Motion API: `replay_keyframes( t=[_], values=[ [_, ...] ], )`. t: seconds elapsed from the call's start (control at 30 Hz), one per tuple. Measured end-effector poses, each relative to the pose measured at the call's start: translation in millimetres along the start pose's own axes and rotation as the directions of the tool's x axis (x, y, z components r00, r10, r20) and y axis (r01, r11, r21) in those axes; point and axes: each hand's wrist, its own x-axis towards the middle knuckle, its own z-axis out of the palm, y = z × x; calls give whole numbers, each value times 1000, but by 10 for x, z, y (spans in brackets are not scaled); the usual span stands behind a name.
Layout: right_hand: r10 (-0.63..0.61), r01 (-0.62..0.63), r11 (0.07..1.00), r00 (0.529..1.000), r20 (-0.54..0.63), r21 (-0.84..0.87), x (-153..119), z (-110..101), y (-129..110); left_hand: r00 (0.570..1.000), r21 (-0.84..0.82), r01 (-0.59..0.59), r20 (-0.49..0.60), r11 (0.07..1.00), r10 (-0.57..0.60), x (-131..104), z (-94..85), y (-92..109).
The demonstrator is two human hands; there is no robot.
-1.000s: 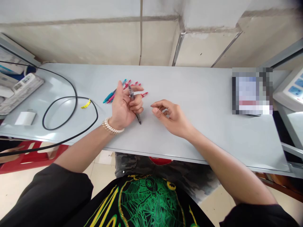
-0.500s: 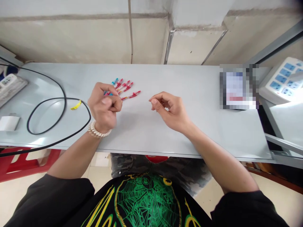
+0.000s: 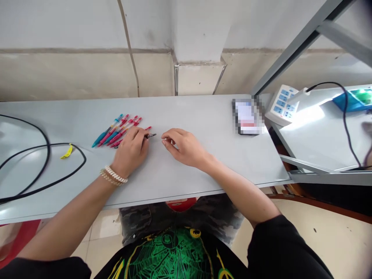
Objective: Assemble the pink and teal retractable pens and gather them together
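Note:
A row of blue and red click pens (image 3: 112,131) lies slanting on the grey table, their ends fanned toward the wall. My left hand (image 3: 130,149), palm down at the near right side of the row, is closed around a dark pen (image 3: 151,135). Only that pen's end sticks out past the fingers; the rest is hidden. To its right, my right hand (image 3: 184,147) hovers low with loosely curled fingers. A small gap shows between its thumb and index finger, with nothing visible in it.
At the right of the table (image 3: 197,174) lies a phone (image 3: 247,116), partly blurred out. A white power strip (image 3: 281,104) stands beyond it by a metal frame (image 3: 293,42). Loops of black cable (image 3: 48,155) with a yellow tag (image 3: 66,151) cover the left.
My view has swung right. My left hand, raised in a curled fist before, has turned palm down beside the pens, and a dark pen now shows in it. My right hand's pinch has loosened slightly.

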Motion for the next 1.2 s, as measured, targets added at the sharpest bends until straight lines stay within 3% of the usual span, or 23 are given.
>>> replay_keyframes(
  t=[0.27, 0.47, 0.6, 0.67, 0.8, 1.03, 1.2],
  values=[
    [8, 6, 987, 996, 89, -158, 25, -24, 34, 983, 68, 173, -75, 983, -168, 29, -57, -110],
    [20, 16, 972, 988, 150, -234, 34, -51, 31, 920, 5, 363, -162, 932, -357, 2, -72, -443],
    [25, 23, 962, 985, 168, -273, 20, -48, 35, 893, 78, 449, -64, 890, -445, 22, -45, -588],
    [19, 28, 960, 986, 165, -279, 16, -40, 39, 897, 129, 441, -18, 888, -443, 46, -38, -577],
    [25, 29, 959, 982, 185, -283, 24, -29, 32, 902, 189, 428, -25, 884, -432, 88, -28, -464],
    [34, 48, 949, 967, 251, -312, 35, -14, 43, 945, 205, 266, 136, 942, -297, 117, -15, -347],
    [35, 55, 946, 962, 270, -320, 41, 20, 61, 955, 255, 222, 137, 941, -262, 104, -24, -289]
  ],
)
